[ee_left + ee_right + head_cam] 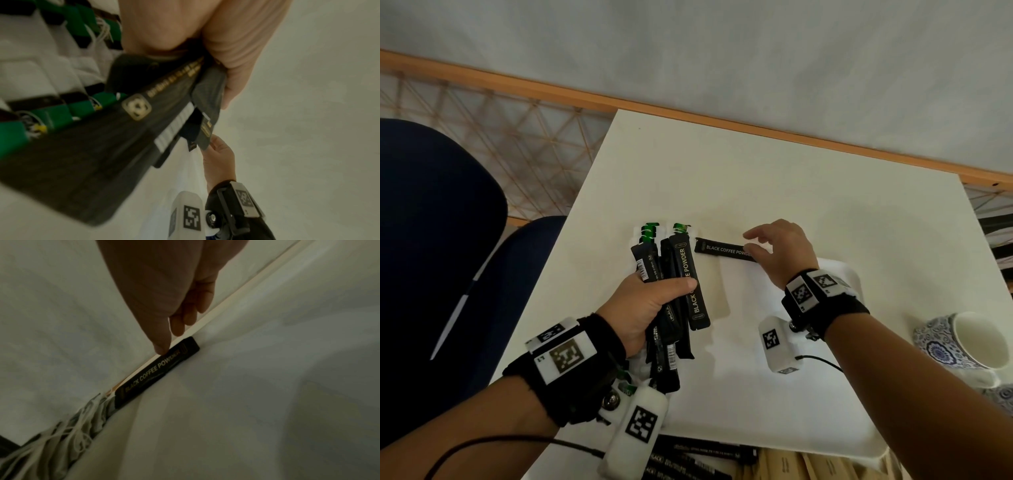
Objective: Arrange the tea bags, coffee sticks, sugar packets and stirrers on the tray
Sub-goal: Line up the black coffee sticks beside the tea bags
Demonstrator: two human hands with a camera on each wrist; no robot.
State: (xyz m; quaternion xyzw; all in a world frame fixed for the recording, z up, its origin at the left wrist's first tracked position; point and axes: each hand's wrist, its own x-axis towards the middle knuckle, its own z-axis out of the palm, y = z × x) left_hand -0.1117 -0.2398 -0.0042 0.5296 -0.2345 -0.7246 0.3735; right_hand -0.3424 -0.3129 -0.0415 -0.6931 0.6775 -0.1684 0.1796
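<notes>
A white tray (pixel 774 394) lies on the table in front of me. My left hand (pixel 654 301) grips a bundle of black coffee sticks (pixel 688 274) above the tray's left part. Under the bundle, tea bags (pixel 650 231) with green tags line the tray's left side, close up as the tea bags (pixel 51 113) in the left wrist view. One black coffee stick (pixel 722 249) lies flat along the tray's far edge. My right hand (pixel 751 241) reaches over its right end, and a straight fingertip (pixel 162 350) touches the stick (pixel 158 371).
A blue-and-white patterned cup (pixel 962 342) stands at the right of the tray. More black sticks (pixel 688 459) and brown paper-wrapped items (pixel 808 462) lie at the near edge. A dark blue chair (pixel 431 240) stands left of the white table (pixel 756 171).
</notes>
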